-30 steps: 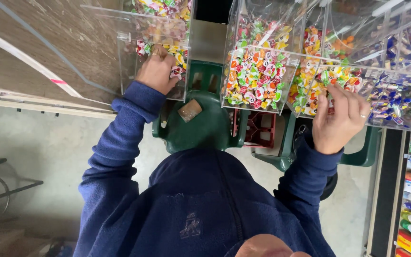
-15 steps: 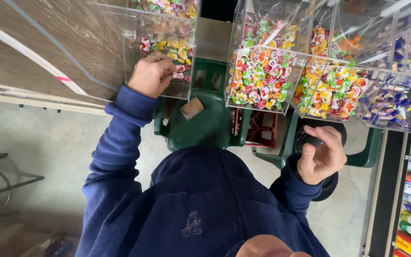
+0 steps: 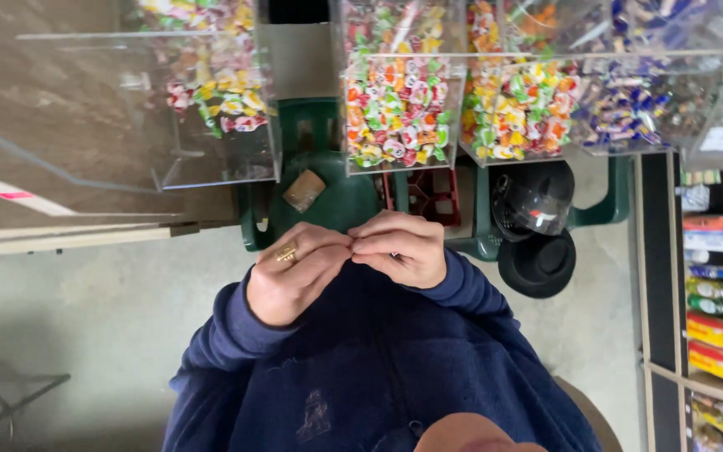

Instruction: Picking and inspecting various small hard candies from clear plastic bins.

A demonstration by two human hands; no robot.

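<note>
Two hands meet at chest height below the clear candy bins: left hand and right hand pinch fingertip to fingertip over something too small to identify, lying between them, equally near both, its long axis hidden.

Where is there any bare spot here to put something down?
Bare wooden counter lies left of the clear candy bins. The green chair seat before both hands holds only a scrap. Right is crowded: helmet, hat, stocked shelves.
</note>
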